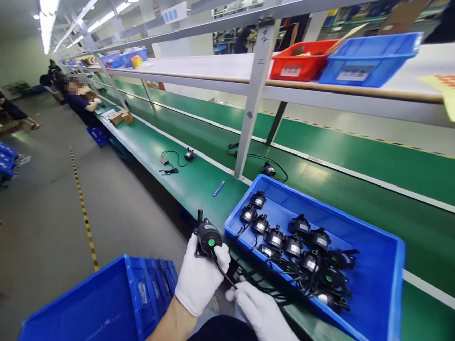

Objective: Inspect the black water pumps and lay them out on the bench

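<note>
My left hand (200, 276), in a white glove, is closed round a small black pump (207, 237) with a green dot on its end, held just left of the bench edge. A black cable runs from the pump down to my right hand (260, 310), also gloved, whose fingers pinch the cable near the bench front. Right of both hands a shallow blue tray (377, 295) on the green bench holds several more black pumps (298, 245) with tangled cables.
A deep blue crate (102, 306) stands on the floor below my left hand. On the green bench (196, 184) lie a blue pen (218, 188), loose pumps with cables (174, 162) and a metal post (249, 110). A seated person (80, 101) works far down the line.
</note>
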A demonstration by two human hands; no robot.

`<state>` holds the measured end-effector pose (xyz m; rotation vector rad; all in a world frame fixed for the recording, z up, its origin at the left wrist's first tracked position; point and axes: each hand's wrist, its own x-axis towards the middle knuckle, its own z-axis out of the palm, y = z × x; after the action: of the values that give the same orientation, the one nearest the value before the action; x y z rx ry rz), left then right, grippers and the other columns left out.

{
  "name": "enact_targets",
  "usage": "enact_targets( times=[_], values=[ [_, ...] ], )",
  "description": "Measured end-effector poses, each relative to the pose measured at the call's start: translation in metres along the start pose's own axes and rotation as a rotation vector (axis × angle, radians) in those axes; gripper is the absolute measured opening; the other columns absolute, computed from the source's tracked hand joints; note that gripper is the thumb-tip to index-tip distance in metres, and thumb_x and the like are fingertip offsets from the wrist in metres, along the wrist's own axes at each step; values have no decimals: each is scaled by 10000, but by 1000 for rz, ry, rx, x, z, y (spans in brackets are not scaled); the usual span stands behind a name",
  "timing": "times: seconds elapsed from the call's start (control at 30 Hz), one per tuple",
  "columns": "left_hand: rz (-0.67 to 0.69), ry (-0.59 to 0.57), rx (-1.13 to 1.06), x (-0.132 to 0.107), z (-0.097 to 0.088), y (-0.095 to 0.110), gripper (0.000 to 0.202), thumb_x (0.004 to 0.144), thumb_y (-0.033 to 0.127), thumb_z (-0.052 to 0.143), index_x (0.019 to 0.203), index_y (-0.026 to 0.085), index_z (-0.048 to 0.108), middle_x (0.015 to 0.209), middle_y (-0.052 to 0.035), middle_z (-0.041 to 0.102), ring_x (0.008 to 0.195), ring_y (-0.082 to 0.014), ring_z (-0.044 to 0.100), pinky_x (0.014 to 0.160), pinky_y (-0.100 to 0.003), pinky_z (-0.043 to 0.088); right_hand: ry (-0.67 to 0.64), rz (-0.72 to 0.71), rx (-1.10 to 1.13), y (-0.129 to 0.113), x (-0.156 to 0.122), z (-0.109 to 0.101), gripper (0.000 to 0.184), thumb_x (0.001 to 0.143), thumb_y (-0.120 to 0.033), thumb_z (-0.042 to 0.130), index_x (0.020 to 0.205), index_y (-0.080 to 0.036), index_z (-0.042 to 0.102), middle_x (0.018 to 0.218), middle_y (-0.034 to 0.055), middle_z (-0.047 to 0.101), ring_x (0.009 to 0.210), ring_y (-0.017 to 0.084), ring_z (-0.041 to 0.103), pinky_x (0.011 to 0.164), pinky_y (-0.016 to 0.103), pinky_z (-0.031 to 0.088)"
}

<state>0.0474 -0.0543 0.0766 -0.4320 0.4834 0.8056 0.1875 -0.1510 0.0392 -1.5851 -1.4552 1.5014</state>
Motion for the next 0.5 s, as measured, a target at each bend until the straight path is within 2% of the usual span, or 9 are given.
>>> enact_targets(
  times=[0.07, 0.13, 0.2, 0.23, 0.27, 0.3, 0.37, 0.43, 0.5],
  values=[
    [-36, 24, -97, -15, -9, 0, 412, 1035, 487, 413, 978, 104, 551, 821, -34, 487, 635, -81, 537, 583, -173, 539, -58, -63, -30, 1, -10, 5, 452, 1027, -450, 311, 859, -218, 661, 769, 25, 660, 716, 186, 616, 736, 301, 508],
    [-48, 28, -126, -35, -18, 1, 419, 1034, 492, 407, 1008, 95, 540, 805, -18, 463, 558, -56, 480, 481, -138, 467, -110, -174, -92, 13, -10, 11, 448, 1054, -436, 285, 984, -226, 675, 839, 23, 692, 769, 178, 654, 767, 281, 541],
    [-3, 39, -79, -60, -28, 7, 426, 1036, 494, 386, 1038, 98, 542, 792, -6, 455, 496, -38, 425, 412, -127, 397, -26, -218, -287, 40, 2, 19, 439, 1079, -374, 246, 1164, -221, 647, 1080, 53, 716, 984, 171, 684, 901, 271, 552],
    [30, 47, -37, -73, -34, 11, 416, 1035, 494, 383, 1030, 112, 548, 769, 8, 444, 466, -33, 395, 392, -128, 372, 95, -178, -487, 56, 12, 22, 452, 1088, -327, 212, 1205, -213, 633, 1189, 69, 697, 1089, 162, 668, 969, 272, 537],
    [54, 57, 9, -86, -41, 17, 402, 1032, 492, 387, 1005, 126, 552, 737, 24, 428, 440, -30, 367, 380, -130, 358, 163, -104, -594, 74, 23, 23, 447, 1085, -276, 219, 1222, -169, 631, 1229, 113, 684, 1145, 188, 652, 1012, 319, 523],
    [73, 65, 51, -99, -48, 24, 384, 1030, 484, 396, 979, 137, 553, 706, 38, 411, 422, -29, 352, 376, -131, 357, 186, -60, -665, 91, 36, 23, 424, 1072, -216, 247, 1205, -127, 640, 1224, 152, 683, 1161, 216, 646, 1036, 370, 510],
    [110, 73, 122, -123, -64, 37, 327, 1030, 433, 405, 953, 150, 549, 672, 49, 399, 414, -36, 374, 385, -132, 381, 187, -31, -797, 120, 63, 18, 308, 1049, -191, 395, 1217, -110, 640, 1294, 167, 647, 1226, 248, 602, 1092, 448, 455],
    [179, 66, 186, -145, -80, 49, 238, 1029, 335, 399, 990, 154, 550, 704, 28, 453, 438, -47, 444, 401, -129, 416, 133, -34, -920, 138, 87, 12, 217, 1008, -257, 567, 1145, -122, 667, 1237, 132, 669, 1180, 250, 617, 1070, 482, 454],
    [268, 47, 242, -163, -92, 58, 183, 1011, 241, 396, 1083, 163, 545, 773, 0, 513, 456, -55, 498, 393, -128, 431, 44, -34, -1029, 148, 101, 8, 199, 966, -318, 664, 1016, -127, 687, 1077, 87, 708, 1044, 225, 661, 996, 462, 499]
  ],
)
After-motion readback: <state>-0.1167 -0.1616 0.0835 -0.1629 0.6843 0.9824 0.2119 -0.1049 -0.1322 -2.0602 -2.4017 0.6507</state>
